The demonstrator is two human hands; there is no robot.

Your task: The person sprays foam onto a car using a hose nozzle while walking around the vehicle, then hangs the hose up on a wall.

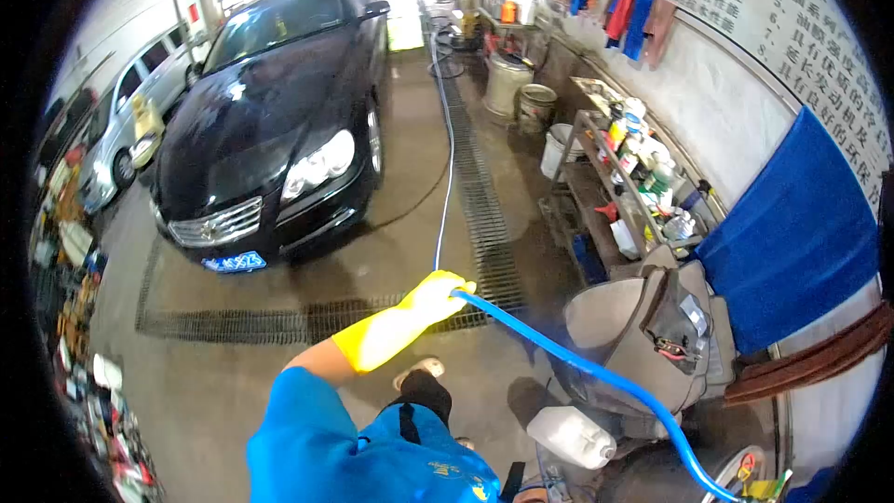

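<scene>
A yellow rubber glove covers my left hand (436,296), which is closed around a blue hose (568,354) at the lower middle. From the hand the thick hose runs down to the lower right corner, and a thinner length stretches away along the floor grate. My right hand does not show. Ahead on the left stands a black car (270,102), its hood and lit headlight facing me. A white plastic jug (572,436) lies on its side below the hose.
A metal shelf (596,196) with bottles stands along the right wall, beside a grey armchair (605,317). Blue towel (792,233) hangs there. Buckets (536,108) stand farther back. Silver car (130,112) is at left. Drain grates (480,214) cross the wet floor.
</scene>
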